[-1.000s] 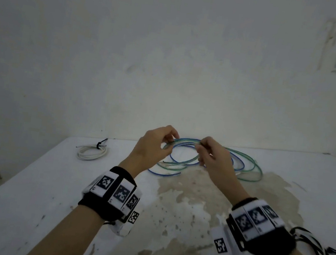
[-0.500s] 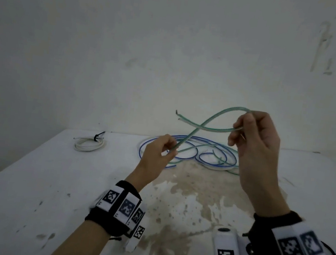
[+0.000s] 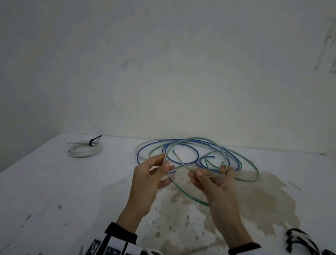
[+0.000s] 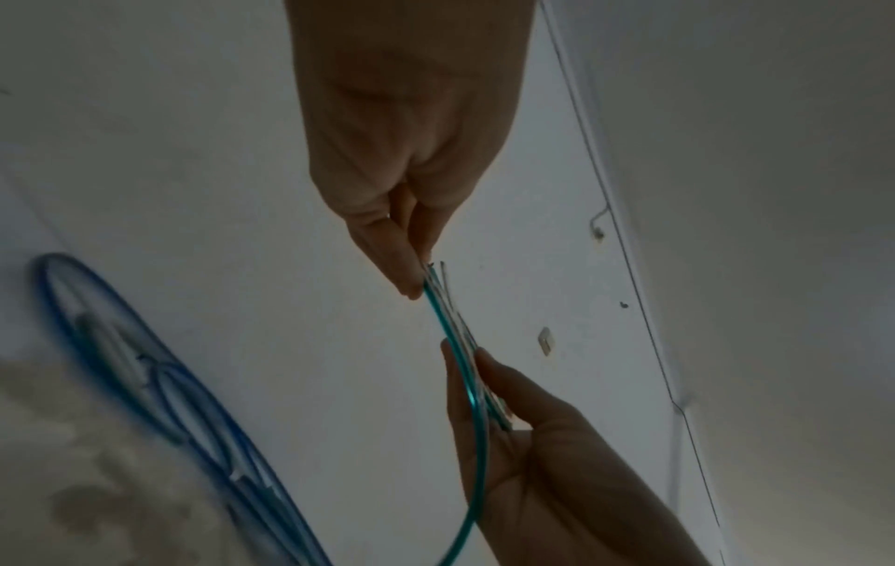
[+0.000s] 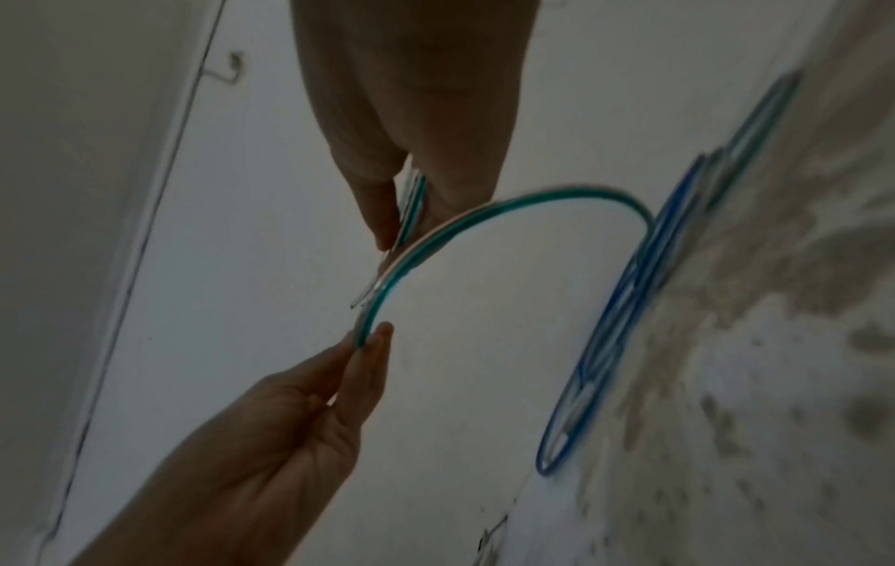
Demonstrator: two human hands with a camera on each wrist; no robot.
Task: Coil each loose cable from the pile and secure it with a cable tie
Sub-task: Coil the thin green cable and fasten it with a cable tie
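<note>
A green cable (image 3: pixel 188 194) forms a loop held just above the white table (image 3: pixel 48 186). My left hand (image 3: pixel 165 163) pinches the loop's left side. My right hand (image 3: pixel 210 173) pinches the strands where they cross on the right, and a bare cable end (image 3: pixel 175 153) sticks up inside the loop. The rest of the green cable trails back into the loose pile with a blue cable (image 3: pixel 145 148). In the left wrist view my left hand (image 4: pixel 421 283) pinches the green cable (image 4: pixel 472 398). In the right wrist view my right hand (image 5: pixel 402 229) pinches the green cable (image 5: pixel 533 195).
A coiled white cable (image 3: pixel 84 150) bound with a black tie lies at the table's far left. Black cords (image 3: pixel 307 246) lie at the right edge. A brown stain (image 3: pixel 260 195) covers the table's middle. The wall stands right behind the pile.
My right hand has come down from above the table to meet the left. The green cable, earlier a raised open arc, now forms a closed loop between both hands.
</note>
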